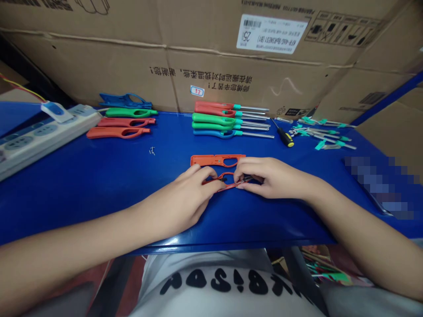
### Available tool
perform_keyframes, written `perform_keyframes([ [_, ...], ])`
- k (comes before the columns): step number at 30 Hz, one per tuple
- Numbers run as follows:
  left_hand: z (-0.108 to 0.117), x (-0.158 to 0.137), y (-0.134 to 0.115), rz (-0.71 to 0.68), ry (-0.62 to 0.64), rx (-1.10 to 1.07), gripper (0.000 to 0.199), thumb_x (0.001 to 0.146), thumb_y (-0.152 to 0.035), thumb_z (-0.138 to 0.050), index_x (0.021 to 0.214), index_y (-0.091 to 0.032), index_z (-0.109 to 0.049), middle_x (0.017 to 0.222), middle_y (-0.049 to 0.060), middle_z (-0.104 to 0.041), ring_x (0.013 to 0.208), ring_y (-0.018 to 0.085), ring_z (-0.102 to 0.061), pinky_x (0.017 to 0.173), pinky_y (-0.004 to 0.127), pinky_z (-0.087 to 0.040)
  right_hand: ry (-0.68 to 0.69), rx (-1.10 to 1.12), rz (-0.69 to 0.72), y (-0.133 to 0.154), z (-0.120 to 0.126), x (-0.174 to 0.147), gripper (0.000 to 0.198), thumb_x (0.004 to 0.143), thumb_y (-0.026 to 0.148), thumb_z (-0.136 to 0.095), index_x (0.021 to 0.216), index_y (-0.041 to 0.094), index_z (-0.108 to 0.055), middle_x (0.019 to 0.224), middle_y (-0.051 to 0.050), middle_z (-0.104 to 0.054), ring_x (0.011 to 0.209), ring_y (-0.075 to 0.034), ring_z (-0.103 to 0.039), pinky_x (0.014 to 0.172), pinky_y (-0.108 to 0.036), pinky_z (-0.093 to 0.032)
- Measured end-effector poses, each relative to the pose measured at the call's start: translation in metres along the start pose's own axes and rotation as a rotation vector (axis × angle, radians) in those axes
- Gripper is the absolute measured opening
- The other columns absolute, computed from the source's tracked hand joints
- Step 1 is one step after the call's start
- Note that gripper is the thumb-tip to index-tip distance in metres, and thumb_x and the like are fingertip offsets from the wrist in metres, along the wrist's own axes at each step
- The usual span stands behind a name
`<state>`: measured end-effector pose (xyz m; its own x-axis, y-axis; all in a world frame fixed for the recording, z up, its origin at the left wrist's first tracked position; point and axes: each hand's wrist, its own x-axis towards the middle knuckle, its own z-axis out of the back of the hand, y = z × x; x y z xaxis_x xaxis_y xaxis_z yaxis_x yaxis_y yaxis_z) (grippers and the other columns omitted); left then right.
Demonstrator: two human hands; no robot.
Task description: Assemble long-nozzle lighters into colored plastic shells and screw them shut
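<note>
1. Left hand point(194, 193): thumb and fingers pinched the left end of an orange plastic handle shell half point(228, 187), low over a glossy blue table point(99, 185).
2. Right hand point(264, 176): fingertips gripped the same shell half toward its right end, beside a small dark part point(248, 179).
3. Second orange plastic shell half with an oval opening point(205, 160): lay just beyond the hands.
4. Small silver metal screws point(152, 151): lay loose, left of the shells.
5. Black-and-yellow screwdriver point(284, 137): lay beyond the right hand, near metal rods with turquoise collars point(340, 143).
</note>
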<state>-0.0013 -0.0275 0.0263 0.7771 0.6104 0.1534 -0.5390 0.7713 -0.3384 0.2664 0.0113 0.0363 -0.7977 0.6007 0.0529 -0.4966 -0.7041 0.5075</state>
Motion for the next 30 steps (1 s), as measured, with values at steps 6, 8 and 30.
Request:
perform_keyframes([
  [6,0.0005,-0.0001,-0.0001,-0.001,-0.005,0.026,0.041,0.099,-0.01,-0.044,0.134,-0.024,-0.06,0.119,0.011,-0.057,0.12,0.027,-0.05,0.102,0.044,-0.05,-0.006,-0.002,-0.015,0.0006,-0.001,0.0005,0.009,0.092,0.021,-0.061,0.1,0.021,-0.064,0.102,-0.004,-0.067,0.084,-0.015,-0.061,0.07,-0.026,-0.044],
  [8,0.0007,-0.0003,-0.0006,-0.005,-0.004,0.032,0.041,0.098,-0.01,-0.045,0.134,-0.024,-0.06,0.119,0.011,-0.058,0.12,0.027,-0.05,0.102,0.044,-0.05,-0.001,-0.008,-0.005,0.001,-0.002,0.0007,0.013,0.093,0.023,-0.061,0.105,0.023,-0.065,0.107,-0.004,-0.067,0.087,-0.016,-0.062,0.072,-0.026,-0.045],
  [30,0.0005,-0.0005,-0.0052,0.028,0.046,0.045,0.038,0.099,-0.01,-0.043,0.13,-0.021,-0.061,0.116,0.011,-0.056,0.112,0.027,-0.052,0.097,0.046,-0.051,-0.011,-0.03,-0.016,0.0032,-0.0059,0.0041,0.006,0.094,0.026,-0.061,0.094,0.02,-0.058,0.096,-0.002,-0.066,0.08,-0.013,-0.06,0.068,-0.025,-0.042],
])
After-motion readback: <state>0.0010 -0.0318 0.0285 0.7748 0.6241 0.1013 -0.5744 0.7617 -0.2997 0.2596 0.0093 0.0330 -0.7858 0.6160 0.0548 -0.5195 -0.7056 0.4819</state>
